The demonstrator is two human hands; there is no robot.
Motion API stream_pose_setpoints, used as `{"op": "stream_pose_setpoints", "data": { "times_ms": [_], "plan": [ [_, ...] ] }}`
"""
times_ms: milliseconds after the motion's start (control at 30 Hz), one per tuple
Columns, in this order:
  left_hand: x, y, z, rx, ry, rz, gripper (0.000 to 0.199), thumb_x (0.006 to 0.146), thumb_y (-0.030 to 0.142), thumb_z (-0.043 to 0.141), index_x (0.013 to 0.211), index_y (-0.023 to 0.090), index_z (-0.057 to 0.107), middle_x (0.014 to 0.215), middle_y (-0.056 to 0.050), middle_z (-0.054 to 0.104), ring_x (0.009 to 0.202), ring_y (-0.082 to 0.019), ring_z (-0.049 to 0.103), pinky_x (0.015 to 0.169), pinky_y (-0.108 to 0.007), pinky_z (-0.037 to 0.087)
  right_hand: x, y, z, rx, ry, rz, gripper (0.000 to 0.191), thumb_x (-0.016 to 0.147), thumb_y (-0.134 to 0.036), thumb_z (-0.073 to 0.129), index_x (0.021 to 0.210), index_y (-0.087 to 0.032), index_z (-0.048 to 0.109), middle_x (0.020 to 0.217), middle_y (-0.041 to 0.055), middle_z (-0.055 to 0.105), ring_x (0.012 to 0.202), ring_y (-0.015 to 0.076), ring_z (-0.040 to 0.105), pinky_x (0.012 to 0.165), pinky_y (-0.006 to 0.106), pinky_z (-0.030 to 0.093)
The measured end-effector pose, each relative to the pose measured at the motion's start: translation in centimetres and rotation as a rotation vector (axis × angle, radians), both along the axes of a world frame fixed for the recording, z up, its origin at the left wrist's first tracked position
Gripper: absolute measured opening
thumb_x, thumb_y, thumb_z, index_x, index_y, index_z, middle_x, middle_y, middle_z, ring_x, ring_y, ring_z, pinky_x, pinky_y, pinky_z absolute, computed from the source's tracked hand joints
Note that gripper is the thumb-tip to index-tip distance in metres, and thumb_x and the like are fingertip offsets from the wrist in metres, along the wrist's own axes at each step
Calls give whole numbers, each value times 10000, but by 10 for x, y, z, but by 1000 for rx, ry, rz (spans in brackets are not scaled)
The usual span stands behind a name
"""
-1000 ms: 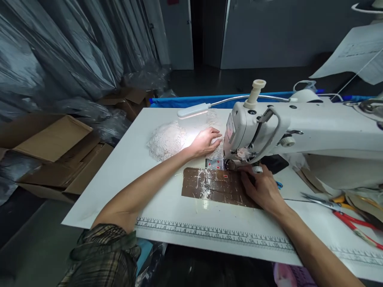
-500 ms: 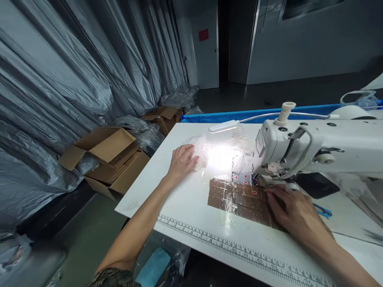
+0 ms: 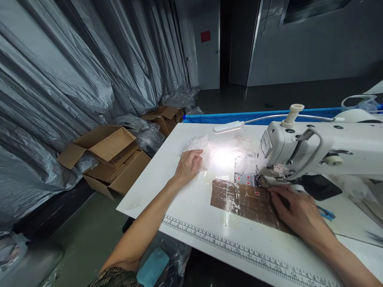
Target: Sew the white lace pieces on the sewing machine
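Observation:
White lace fabric (image 3: 196,144) lies bunched on the left of the sewing table, washed out in part by the lamp's glare. My left hand (image 3: 189,165) is at its near edge, fingers curled in and closed on the lace. More lace (image 3: 245,162) lies flat toward the needle area of a white sewing machine (image 3: 287,147). Beside the presser foot, my right hand (image 3: 295,209) rests low, thumb and forefinger together; whatever they hold is too small to make out. Brown tape (image 3: 239,201) covers the tabletop just left of that hand.
A lit lamp (image 3: 229,127) on a bendable stem hangs over the lace. Blue snips (image 3: 326,214) lie right of my right hand. A printed ruler (image 3: 215,241) runs along the table's front edge. Open cardboard boxes (image 3: 119,175) stand on the floor at left.
My left hand has moved slightly right and its fingers have curled in on the lace. My right hand stays beside the presser foot. The view has shifted a little.

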State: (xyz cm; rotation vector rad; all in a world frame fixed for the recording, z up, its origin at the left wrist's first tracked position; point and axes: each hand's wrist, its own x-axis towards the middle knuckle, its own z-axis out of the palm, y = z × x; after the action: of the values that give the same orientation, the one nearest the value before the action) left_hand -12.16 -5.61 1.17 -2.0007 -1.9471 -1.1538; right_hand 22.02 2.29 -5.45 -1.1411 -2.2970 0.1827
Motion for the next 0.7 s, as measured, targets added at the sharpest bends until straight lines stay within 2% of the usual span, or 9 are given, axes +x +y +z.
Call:
{"op": "stream_pose_setpoints", "data": {
  "times_ms": [133,267,333,400,467,500,567,633,700],
  "plan": [
    [21,-11,8,-237,-286,-338,215,981,324,416,855,181,514,1217,-107,646,1033,-193,650,870,-375,518,2,5,2,-8,-61,75,356,896,-426,408,983,-246,704,959,91,697,895,319,641,753,459,480],
    [36,-14,8,-413,-423,-688,214,933,342,528,823,171,595,1173,-95,670,1070,-199,647,923,-381,525,2,6,5,-6,-52,78,353,898,-411,417,974,-226,708,959,103,698,915,320,638,766,452,482],
    [37,-10,5,-360,-473,-683,198,938,330,522,886,174,633,1139,-89,682,1063,-184,649,924,-369,530,2,4,7,-13,-55,63,352,903,-403,419,989,-218,706,965,111,696,915,316,637,784,457,481],
    [33,-6,0,-234,-467,-524,197,953,309,495,982,177,638,1066,-80,699,1015,-163,658,886,-348,543,1,3,9,-26,-62,57,347,904,-397,428,1006,-211,702,974,117,691,933,313,633,812,462,477],
    [27,-1,-6,-149,-356,-375,190,950,289,499,1017,173,634,979,-69,703,925,-149,663,783,-306,556,1,3,10,-36,-55,59,336,900,-387,443,1014,-201,700,985,123,686,968,311,625,843,463,473],
    [25,1,-10,-141,-269,-351,180,945,278,507,1011,169,633,945,-63,698,882,-144,657,734,-287,550,0,2,11,-40,-46,60,331,897,-382,451,1013,-196,700,987,126,684,981,310,621,854,463,472],
    [22,4,-16,-156,-93,-395,166,949,256,498,987,158,628,916,-57,677,844,-139,632,693,-272,528,-1,1,14,-52,-29,60,328,896,-374,458,1011,-185,700,984,132,680,977,307,621,858,461,476],
    [24,4,-18,-183,42,-457,186,967,259,467,994,152,616,948,-63,648,861,-141,602,716,-282,508,-3,0,18,-56,-9,58,328,901,-364,454,1005,-175,701,986,138,675,966,302,623,849,454,482],
    [31,3,-18,-215,159,-453,252,968,358,474,985,151,617,1006,-78,606,886,-159,566,730,-299,484,-5,-4,23,-61,28,61,326,910,-359,448,1003,-172,698,995,138,670,942,293,629,824,437,491]
  ]
}}
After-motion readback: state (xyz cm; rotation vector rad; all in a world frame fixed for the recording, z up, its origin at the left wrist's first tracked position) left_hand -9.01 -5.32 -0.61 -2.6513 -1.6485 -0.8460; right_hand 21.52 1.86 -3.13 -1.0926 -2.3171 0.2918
